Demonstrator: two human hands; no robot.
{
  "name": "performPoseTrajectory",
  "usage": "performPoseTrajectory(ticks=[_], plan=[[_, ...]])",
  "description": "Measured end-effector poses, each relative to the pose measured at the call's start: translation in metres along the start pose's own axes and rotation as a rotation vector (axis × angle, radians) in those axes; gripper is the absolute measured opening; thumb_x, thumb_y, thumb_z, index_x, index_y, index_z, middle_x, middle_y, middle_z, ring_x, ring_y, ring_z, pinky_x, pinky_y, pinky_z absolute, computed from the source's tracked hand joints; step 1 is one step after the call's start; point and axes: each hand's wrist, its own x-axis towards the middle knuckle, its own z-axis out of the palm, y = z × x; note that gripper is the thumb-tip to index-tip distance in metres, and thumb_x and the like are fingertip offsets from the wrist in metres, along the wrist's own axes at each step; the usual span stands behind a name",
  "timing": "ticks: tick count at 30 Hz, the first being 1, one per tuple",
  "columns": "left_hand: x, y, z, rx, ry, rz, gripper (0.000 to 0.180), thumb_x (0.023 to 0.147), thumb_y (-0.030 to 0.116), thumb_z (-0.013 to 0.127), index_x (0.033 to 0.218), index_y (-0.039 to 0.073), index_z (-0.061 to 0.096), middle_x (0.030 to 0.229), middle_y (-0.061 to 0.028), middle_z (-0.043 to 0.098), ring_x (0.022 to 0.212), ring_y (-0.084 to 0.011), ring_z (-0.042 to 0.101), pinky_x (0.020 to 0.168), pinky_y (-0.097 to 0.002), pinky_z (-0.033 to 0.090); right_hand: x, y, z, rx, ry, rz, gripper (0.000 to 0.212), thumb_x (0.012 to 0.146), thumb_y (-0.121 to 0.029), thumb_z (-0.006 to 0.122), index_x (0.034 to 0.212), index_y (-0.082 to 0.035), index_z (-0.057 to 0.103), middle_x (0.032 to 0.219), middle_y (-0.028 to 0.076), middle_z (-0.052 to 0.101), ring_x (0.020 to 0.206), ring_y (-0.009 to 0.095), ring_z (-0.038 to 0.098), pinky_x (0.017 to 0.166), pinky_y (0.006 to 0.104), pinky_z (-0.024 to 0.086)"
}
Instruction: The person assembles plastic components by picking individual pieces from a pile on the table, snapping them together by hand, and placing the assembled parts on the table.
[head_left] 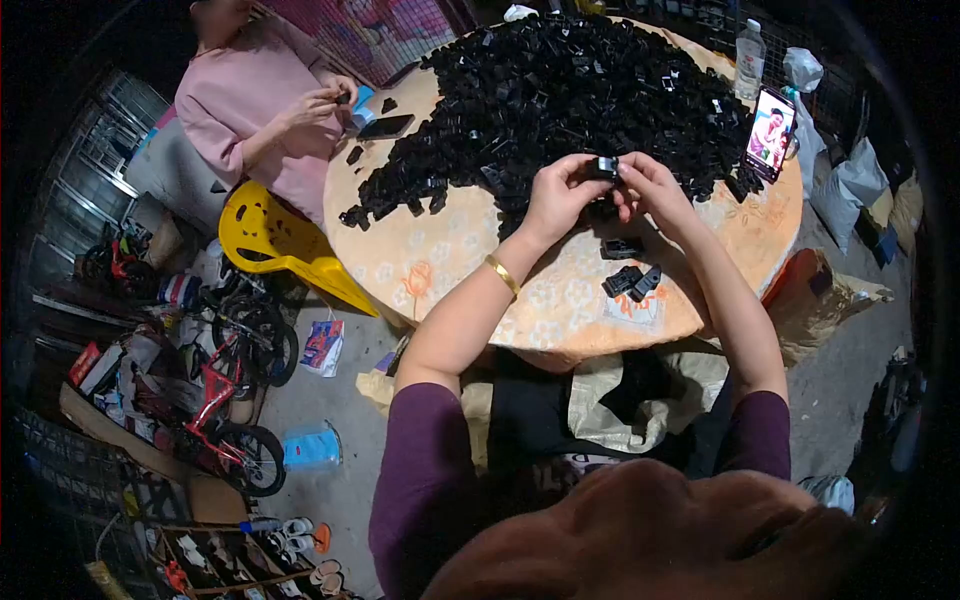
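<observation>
In the head view, I see the left hand and the right hand meeting at the near edge of a heap of black plastic pieces, both grasping a small black plastic part by the fingertips. To handle it well, I judge that I want light pressure from both sides, steady wrists and any push kept straight, so the part neither twists nor slips. It sits high in the grip, between the two thumbs and forefingers, its shiny upper face uncovered. Dark against dark, I cannot tell whether it is one piece or two joined. Loose black plastic pieces lie on the patterned tablecloth between the forearms, nearer the body.
</observation>
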Motion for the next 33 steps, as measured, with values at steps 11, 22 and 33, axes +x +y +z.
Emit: performPoseTrajectory(ticks=[11,22,33], plan=[[-0.005,0.005,0.017,-0.303,0.164,0.006,0.024,0.078,0.0,0.058,0.102,-0.004,0.057,0.085,-0.0043,0.062,0.077,-0.0094,0.058,0.071,-0.0214,0.048,0.003,0.018,0.013,-0.531,0.335,-0.444,0.016,0.085,-0.016,0.051,0.083,0.0,0.051,0.065,0.008,0.058,0.053,0.016,0.055,0.05,0.0269,0.043],[-0.001,0.004,0.0,-0.04,0.078,0.047,0.021,0.075,0.0,0.062,0.096,-0.003,0.061,0.091,-0.0057,0.06,0.081,-0.0117,0.057,0.072,-0.022,0.048,-0.002,0.01,0.016,-0.893,0.36,-0.587,0.015,0.081,-0.01,0.049,0.092,-0.002,0.056,0.076,0.019,0.058,0.069,0.034,0.057,0.059,0.0387,0.045],[-0.003,0.008,0.008,-0.489,0.113,-0.143,0.031,0.08,0.001,0.057,0.11,-0.002,0.05,0.096,-0.0069,0.06,0.081,-0.0099,0.058,0.071,-0.0207,0.048,0.003,0.002,0.014,-0.502,0.129,-0.526,0.042,0.086,-0.023,0.049,0.124,-0.008,0.042,0.101,0.014,0.055,0.095,0.023,0.054,0.083,0.0313,0.043]])
